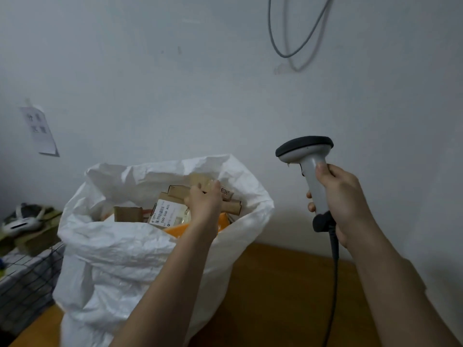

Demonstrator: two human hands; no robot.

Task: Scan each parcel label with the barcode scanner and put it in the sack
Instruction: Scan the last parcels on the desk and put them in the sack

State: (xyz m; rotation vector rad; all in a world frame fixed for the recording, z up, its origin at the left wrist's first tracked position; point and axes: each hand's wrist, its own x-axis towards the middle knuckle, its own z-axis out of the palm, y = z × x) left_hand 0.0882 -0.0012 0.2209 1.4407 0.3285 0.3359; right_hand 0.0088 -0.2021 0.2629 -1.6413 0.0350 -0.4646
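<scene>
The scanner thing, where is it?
The barcode scanner is on the right of the head view, gripped upright in the right hand, beside the white sack.

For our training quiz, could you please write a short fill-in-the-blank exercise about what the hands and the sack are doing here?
1. The barcode scanner is gripped by the ____ hand.
2. The left hand holds a cardboard parcel inside the white ____.
3. The sack already holds several ____.

Missing words: right; sack; parcels
</scene>
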